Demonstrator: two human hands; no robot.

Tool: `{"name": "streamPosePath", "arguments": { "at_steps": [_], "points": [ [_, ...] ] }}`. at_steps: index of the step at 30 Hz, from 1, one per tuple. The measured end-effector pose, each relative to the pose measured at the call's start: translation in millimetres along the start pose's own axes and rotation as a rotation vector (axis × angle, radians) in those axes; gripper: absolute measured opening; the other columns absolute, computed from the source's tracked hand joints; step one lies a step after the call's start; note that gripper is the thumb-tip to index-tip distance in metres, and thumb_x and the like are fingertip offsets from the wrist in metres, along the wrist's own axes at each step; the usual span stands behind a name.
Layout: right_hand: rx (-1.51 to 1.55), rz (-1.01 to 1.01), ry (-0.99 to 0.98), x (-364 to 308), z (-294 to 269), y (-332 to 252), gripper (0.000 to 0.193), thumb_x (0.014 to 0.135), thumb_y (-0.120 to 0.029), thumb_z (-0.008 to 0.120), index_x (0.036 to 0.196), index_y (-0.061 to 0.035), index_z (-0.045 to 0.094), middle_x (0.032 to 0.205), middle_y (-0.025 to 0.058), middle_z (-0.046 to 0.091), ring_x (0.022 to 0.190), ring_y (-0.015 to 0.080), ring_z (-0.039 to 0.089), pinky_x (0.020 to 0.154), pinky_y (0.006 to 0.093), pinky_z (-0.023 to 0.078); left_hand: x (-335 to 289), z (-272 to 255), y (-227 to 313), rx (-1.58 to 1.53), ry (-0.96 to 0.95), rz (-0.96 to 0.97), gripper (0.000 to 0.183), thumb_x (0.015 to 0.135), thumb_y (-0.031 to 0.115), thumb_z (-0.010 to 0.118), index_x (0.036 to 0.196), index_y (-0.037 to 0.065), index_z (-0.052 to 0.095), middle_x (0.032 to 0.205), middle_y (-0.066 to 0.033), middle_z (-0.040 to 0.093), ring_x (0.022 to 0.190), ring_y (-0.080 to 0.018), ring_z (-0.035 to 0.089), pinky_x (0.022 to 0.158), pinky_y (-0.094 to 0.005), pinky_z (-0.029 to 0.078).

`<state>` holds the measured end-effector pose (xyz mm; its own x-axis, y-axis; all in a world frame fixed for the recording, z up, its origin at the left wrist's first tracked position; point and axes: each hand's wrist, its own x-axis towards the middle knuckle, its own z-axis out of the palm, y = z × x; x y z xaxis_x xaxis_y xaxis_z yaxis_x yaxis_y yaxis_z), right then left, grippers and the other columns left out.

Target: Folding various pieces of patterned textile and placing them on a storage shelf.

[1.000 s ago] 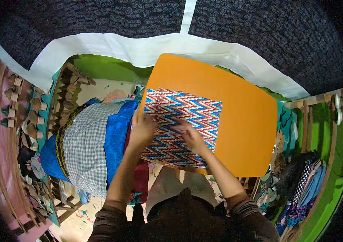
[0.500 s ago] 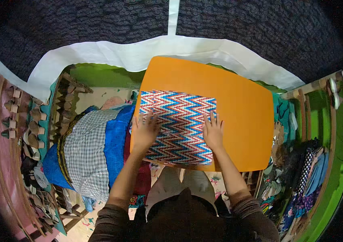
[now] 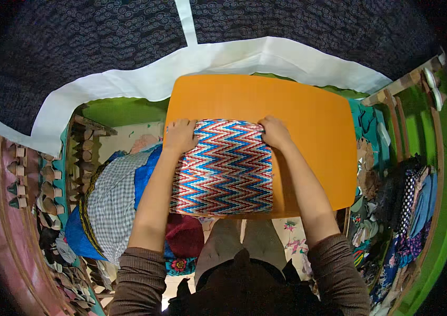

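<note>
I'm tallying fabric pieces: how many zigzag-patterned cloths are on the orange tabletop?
1 visible: the zigzag cloth, at the near left of the orange tabletop. Any others beneath it would be hidden.

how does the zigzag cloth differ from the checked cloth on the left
The zigzag cloth has red, blue and white zigzags; the checked cloth has small grey and white checks. The zigzag cloth lies on the orange table, its far edge in the left hand and right hand; neither hand holds the checked cloth, draped beside the table. Both are patterned.
</note>
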<state>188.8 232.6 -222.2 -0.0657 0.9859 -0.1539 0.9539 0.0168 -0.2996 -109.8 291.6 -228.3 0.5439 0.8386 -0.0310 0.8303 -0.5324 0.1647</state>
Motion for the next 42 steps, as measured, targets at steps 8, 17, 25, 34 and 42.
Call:
{"name": "streamPosePath", "arguments": {
  "at_steps": [8,17,25,34,42],
  "points": [
    [0.138,-0.107,0.338,-14.3,-46.9,4.6,0.015,0.069,-0.006,0.055,0.084,-0.0038,0.058,0.087,0.0145,0.057,0.086,0.0330,0.055,0.071,0.0427,0.045,4.9,-47.9,9.7,-0.042,0.312,0.151,0.029,0.063,0.012,0.065,0.089,0.005,0.056,0.090,-0.0115,0.054,0.090,-0.0283,0.052,0.080,-0.0409,0.038],
    [0.265,-0.055,-0.017,-145.8,4.6,11.2,0.034,0.067,-0.004,0.055,0.101,-0.0045,0.059,0.103,0.0149,0.058,0.092,0.0313,0.055,0.080,0.0401,0.044,-110.7,-36.4,36.3,-0.046,0.190,0.329,0.036,0.060,0.004,0.059,0.095,0.012,0.054,0.085,-0.0071,0.053,0.085,-0.0246,0.052,0.079,-0.0361,0.040],
    [0.159,-0.389,0.020,-176.0,8.6,-25.4,0.039,0.069,-0.010,0.055,0.108,-0.0059,0.055,0.121,0.0098,0.048,0.115,0.0270,0.041,0.096,0.0441,0.031,-151.5,-48.8,46.0,0.035,0.008,-0.015,0.041,0.058,0.012,0.062,0.098,0.010,0.057,0.091,-0.0091,0.050,0.090,-0.0268,0.048,0.086,-0.0418,0.035],
    [0.013,-0.108,0.358,-127.2,73.3,-75.6,0.047,0.081,-0.026,0.051,0.124,-0.0102,0.042,0.132,0.0137,0.037,0.122,0.0314,0.034,0.100,0.0527,0.023,-101.8,32.6,131.6,-0.069,0.151,0.107,0.046,0.084,0.033,0.048,0.126,0.013,0.043,0.134,-0.0120,0.036,0.123,-0.0295,0.033,0.100,-0.0483,0.024],
    [0.054,0.190,0.537,-149.7,64.5,-45.4,0.045,0.082,-0.025,0.053,0.122,-0.0060,0.043,0.127,0.0189,0.038,0.116,0.0349,0.037,0.097,0.0509,0.027,-130.6,28.0,49.4,0.167,0.174,-0.490,0.048,0.085,0.036,0.045,0.128,0.014,0.042,0.136,-0.0159,0.032,0.127,-0.0328,0.028,0.101,-0.0551,0.018]
  ]
}}
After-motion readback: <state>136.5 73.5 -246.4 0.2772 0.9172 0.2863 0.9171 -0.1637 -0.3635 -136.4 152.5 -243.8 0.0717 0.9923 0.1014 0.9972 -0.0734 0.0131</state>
